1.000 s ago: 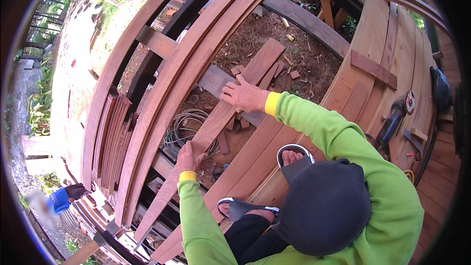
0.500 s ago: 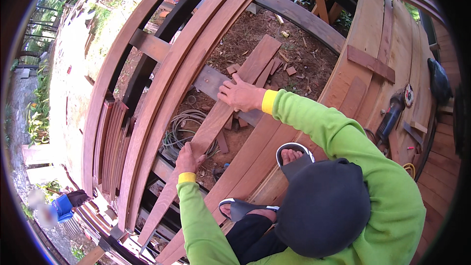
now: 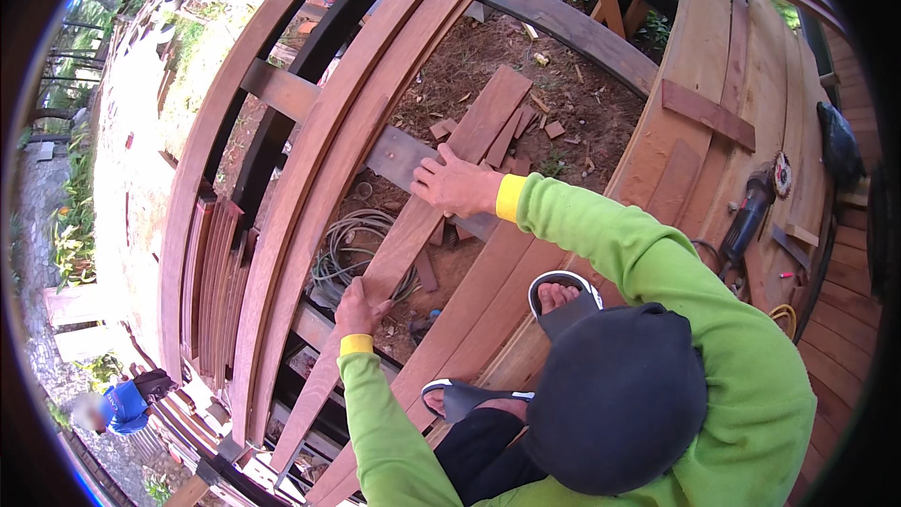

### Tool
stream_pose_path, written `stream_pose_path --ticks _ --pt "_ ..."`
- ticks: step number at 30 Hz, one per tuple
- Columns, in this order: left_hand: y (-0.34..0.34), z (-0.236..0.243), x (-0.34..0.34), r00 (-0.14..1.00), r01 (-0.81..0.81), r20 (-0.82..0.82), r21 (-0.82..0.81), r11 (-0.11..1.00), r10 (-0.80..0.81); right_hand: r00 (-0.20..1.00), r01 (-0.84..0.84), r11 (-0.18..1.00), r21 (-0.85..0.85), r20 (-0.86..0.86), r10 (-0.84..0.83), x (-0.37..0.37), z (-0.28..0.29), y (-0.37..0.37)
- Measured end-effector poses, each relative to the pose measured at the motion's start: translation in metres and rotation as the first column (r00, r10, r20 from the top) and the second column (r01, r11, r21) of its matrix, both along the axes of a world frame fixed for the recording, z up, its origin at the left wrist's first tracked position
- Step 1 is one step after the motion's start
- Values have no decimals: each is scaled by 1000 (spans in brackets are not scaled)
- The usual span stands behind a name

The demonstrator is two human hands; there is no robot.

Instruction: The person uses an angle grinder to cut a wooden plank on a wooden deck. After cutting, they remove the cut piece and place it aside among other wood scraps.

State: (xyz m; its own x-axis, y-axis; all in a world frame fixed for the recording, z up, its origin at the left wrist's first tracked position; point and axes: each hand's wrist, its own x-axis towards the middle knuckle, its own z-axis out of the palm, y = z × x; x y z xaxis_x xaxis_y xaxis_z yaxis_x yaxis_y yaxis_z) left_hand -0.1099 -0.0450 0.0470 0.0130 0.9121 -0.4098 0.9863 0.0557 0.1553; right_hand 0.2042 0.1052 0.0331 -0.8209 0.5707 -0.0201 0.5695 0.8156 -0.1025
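Dirt ground (image 3: 601, 145) upper centre, one board (image 3: 405, 244) mid-frame beneath both: left hand (image 3: 358, 310) pinching its edges, right hand (image 3: 457, 181) spread across.

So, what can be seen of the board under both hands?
The board is long, narrow and flat, reddish-brown with visible grain, apparently wood. It slants from lower left to upper right, its upper end cut straight, above bare soil. The left hand holds it partway along; the right hand spans it farther up. It passes over a crosspiece; whether it rests there is unclear.
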Motion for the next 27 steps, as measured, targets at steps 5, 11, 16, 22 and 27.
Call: stream_pose_path --ticks 5,11,16,22,27 --pt "1 1 3 1000 -15 -11 10 1000 15 1000 -10 998 -64 5 10 0 7 2" --pt "-3 0 -3 1000 -2 4 43 999 2 1000 -15 997 -79 -3 15 -3 2 3" --pt "-2 0 1 1000 -10 -8 13 1000 10 1000 -6 994 -110 23 9 -1 4 1" --pt "3 -1 18 1000 -16 11 0 1000 16 1000 13 988 -154 29 -9 16 5 4" --pt "-2 -27 2 999 -34 13 32 999 33 994 -50 985 -165 87 65 1 16 21"
